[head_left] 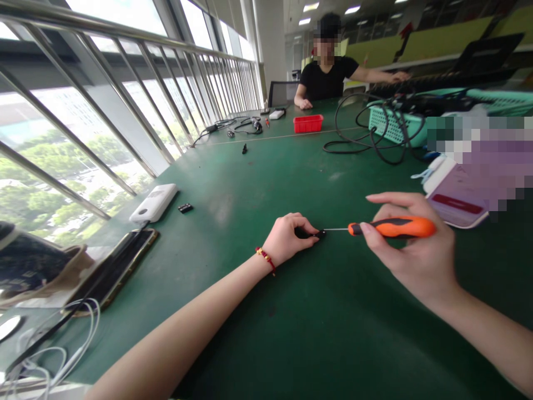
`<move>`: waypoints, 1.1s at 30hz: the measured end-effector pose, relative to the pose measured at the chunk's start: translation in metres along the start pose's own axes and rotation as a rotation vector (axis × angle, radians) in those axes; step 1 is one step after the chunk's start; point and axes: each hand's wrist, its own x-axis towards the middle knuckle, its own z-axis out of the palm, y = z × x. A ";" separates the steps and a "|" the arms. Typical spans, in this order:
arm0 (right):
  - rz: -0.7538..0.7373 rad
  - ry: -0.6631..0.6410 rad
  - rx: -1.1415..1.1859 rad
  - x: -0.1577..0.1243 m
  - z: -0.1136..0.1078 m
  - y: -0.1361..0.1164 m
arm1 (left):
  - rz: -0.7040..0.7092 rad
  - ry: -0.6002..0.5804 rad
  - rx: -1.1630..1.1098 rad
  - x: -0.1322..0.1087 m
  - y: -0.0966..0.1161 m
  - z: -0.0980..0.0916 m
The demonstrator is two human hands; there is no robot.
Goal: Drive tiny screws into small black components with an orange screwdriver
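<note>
My left hand, with a red beaded bracelet at its wrist, pinches a small black part between thumb and fingertips, close to the green tabletop. What the part is, I cannot make out. A screwdriver with an orange and black handle lies across my right hand, held by the thumb and curled fingers, the index finger stretched above it. Its thin metal shaft points left, and the tip meets or nearly meets the black part.
A small black piece, a white power bank and a phone lie at the left by white cables. Farther back are a red tray, a teal basket with black cables, and a seated person. A metal railing runs along the left.
</note>
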 end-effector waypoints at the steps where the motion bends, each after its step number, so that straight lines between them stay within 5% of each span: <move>1: -0.005 0.020 0.046 0.000 0.001 0.002 | 0.002 0.003 0.001 0.000 0.000 0.000; 8: 0.103 -0.054 0.047 0.000 0.005 0.010 | -0.012 0.011 -0.020 0.000 0.000 0.001; 15: 0.128 -0.379 -0.147 -0.002 0.010 0.021 | -0.016 0.027 0.005 0.000 0.002 0.000; 22: -0.076 -0.801 -0.378 0.003 0.004 0.025 | -0.002 0.024 0.008 -0.001 0.001 0.001; 33: -0.292 -0.894 -0.508 0.006 -0.004 0.023 | -0.089 0.163 0.131 -0.001 0.003 -0.002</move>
